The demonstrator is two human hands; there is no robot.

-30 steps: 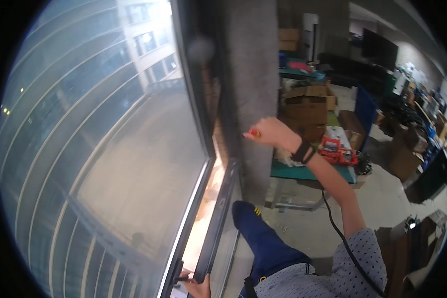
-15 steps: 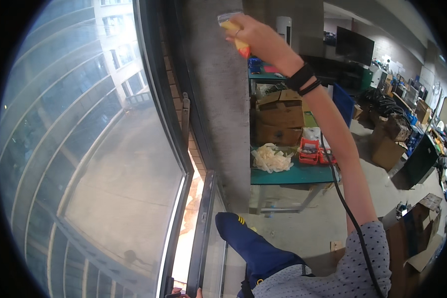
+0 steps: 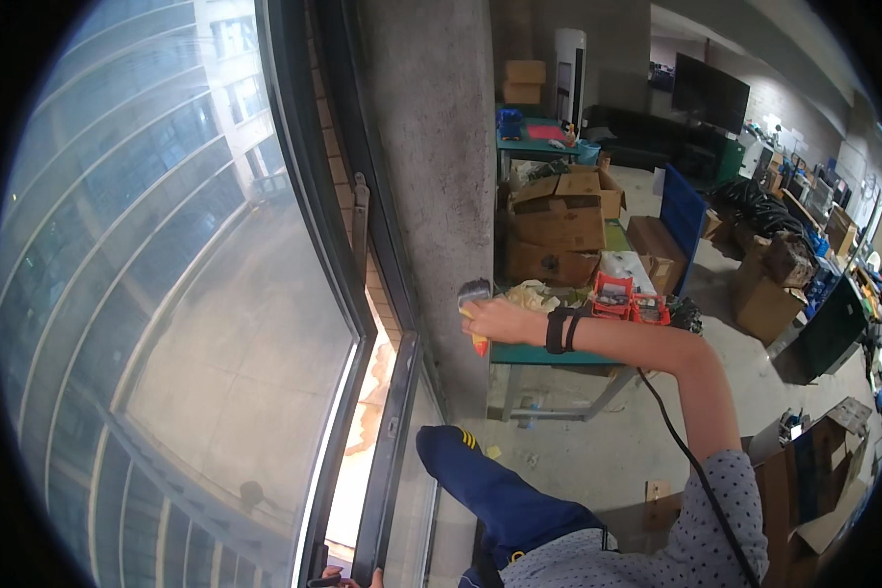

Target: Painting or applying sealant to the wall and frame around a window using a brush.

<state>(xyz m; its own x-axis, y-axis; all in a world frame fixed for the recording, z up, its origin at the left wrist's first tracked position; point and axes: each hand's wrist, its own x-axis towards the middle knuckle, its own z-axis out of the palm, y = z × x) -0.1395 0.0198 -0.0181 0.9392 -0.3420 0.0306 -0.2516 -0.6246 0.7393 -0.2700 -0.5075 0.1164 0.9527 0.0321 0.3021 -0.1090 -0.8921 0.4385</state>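
Observation:
My right hand (image 3: 505,321) is closed around a paintbrush (image 3: 479,343) with a yellow and red handle. Its dark bristles point up, close in front of the grey concrete pillar (image 3: 431,196); I cannot tell whether they touch it. At the lower edge only a few fingers of my left hand (image 3: 375,578) show, on both sides of the dark window frame (image 3: 387,470), gripping it. The rest of that hand is out of sight. A small dark piece (image 3: 320,566) sits beside those fingers, too cut off to name.
A large window pane (image 3: 235,323) fills the left, with a bright gap beside its frame. Beyond the pillar, a green table (image 3: 539,355) bears cardboard boxes (image 3: 559,230) and red containers (image 3: 612,296). A black cable (image 3: 691,451) hangs along my right arm.
My right hand has come down along the pillar with the paintbrush, from near the top of the view to about mid-height. The left hand stays at the window frame.

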